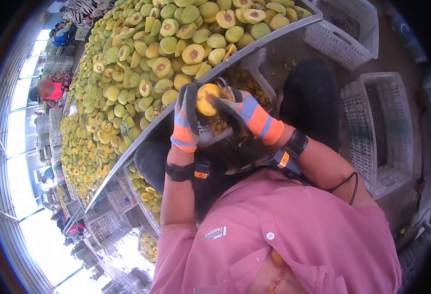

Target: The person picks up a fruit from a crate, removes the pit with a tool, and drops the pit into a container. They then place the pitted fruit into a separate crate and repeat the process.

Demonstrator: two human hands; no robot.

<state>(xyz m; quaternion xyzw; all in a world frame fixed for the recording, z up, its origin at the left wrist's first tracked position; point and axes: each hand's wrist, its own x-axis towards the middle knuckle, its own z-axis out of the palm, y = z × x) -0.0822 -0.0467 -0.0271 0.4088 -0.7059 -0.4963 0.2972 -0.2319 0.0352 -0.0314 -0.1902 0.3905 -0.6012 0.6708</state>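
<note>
My gloved fingers [191, 105] closed around a yellow fruit [207, 107].
My left hand [186, 115] pointed upward at one side, my right hand [242, 113] angled in from the other, the fruit between them near the metal rim [294, 31] of the heap.

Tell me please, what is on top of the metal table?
On the table lies a heap of cut fruit, many halves showing brown centres. The heap covers whatever lies beneath.
</note>
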